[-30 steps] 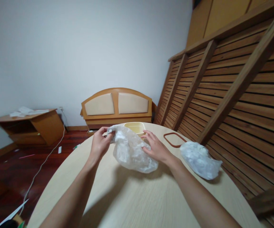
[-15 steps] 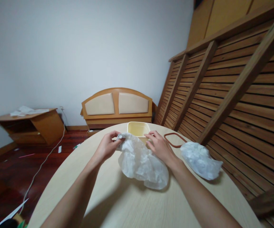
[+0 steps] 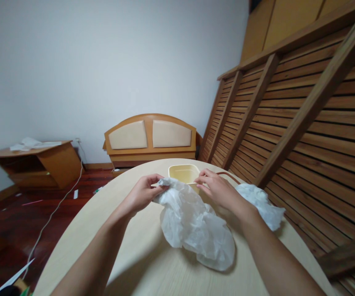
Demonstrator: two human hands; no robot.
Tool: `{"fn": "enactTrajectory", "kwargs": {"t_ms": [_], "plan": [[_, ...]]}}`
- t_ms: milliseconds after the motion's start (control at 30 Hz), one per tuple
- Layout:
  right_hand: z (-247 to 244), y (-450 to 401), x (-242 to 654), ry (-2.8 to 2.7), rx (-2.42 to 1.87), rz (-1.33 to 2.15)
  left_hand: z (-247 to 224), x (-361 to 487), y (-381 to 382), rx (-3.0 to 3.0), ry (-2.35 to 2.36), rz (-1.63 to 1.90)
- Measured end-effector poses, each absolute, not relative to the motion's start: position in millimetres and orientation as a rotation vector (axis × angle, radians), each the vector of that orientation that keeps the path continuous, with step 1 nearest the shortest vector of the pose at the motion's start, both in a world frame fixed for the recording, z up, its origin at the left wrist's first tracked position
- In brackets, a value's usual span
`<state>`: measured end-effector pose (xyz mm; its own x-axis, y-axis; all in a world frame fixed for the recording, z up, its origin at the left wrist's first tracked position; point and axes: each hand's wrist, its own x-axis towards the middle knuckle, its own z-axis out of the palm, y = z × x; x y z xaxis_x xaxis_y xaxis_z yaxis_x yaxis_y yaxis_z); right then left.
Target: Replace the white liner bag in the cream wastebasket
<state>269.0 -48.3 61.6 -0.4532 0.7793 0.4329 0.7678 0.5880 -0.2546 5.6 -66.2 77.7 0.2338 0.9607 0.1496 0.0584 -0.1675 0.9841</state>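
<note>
My left hand [image 3: 146, 193] pinches the gathered edge of a thin white plastic bag [image 3: 192, 222]. The crumpled bag hangs from those fingers, and its lower part lies over the table. Just behind it stands a small pale-yellow plastic bin [image 3: 183, 172], its inside partly visible and its front mostly covered by the bag. With thumb and fingers at the bin's right rim, my right hand [image 3: 216, 187] grips it. A reddish-brown rounded ring [image 3: 228, 176] lies beyond that hand, largely hidden by it.
On the right of the round pale table [image 3: 134, 255] sits a second bunched plastic bag [image 3: 260, 203]. Tall slatted wooden panels [image 3: 303, 156] lean along the right. A headboard [image 3: 149, 137] is at the wall; a low cabinet [image 3: 48, 162] and a cable [image 3: 58, 205] are at left.
The bin has come slightly nearer and to the right, along with my right hand, which now covers more of the ring. The held bag has shifted right and toward me.
</note>
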Motion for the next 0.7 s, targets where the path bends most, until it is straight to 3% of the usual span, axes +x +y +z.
{"fn": "enactTrajectory", "kwargs": {"t_ms": [567, 700], "plan": [[87.7, -72.1, 283.7, -2.293, -1.307, 0.159, 78.6, -14.8, -49.3, 1.477, 1.167, 1.317], [90.8, -88.9, 273.7, -2.341, -1.440, 0.352, 74.0, -30.6, -40.2, 1.531, 1.255, 1.274]]}}
